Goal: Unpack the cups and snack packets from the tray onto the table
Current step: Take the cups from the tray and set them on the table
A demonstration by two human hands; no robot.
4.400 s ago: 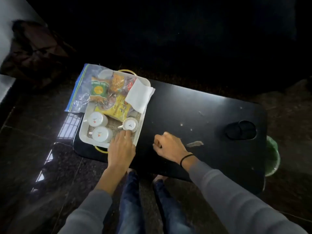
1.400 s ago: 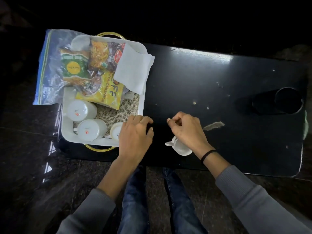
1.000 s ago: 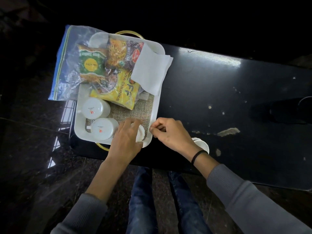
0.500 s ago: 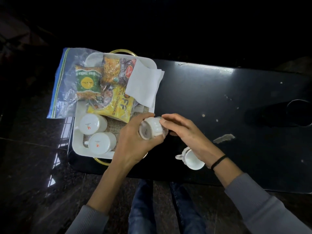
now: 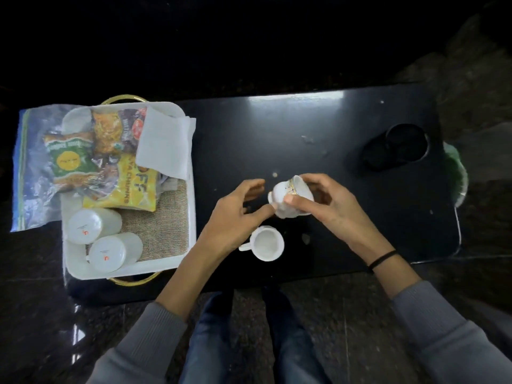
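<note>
A white tray [image 5: 72,257] with gold handles sits on the left end of the black table [image 5: 277,128]. In it two white cups [image 5: 94,226] [image 5: 115,252] lie on their sides at the near end, with several snack packets, green [image 5: 70,159] and yellow [image 5: 131,187], behind them. A white cup [image 5: 267,243] stands upright on the table near its front edge. My right hand [image 5: 324,206] holds another small white cup [image 5: 288,199] tilted above the table. My left hand [image 5: 235,217] is beside it, fingers apart, thumb tip touching the cup.
A folded white napkin [image 5: 166,142] lies over the tray's right rim. A clear zip bag [image 5: 33,173] hangs off the tray's left side. A round cup-holder recess [image 5: 401,148] is at the table's far right. My knees are below the front edge.
The cup taken from the tray has passed from my left hand into my right and moved right, over the table. My left hand has opened. One cup stays upright on the table.
</note>
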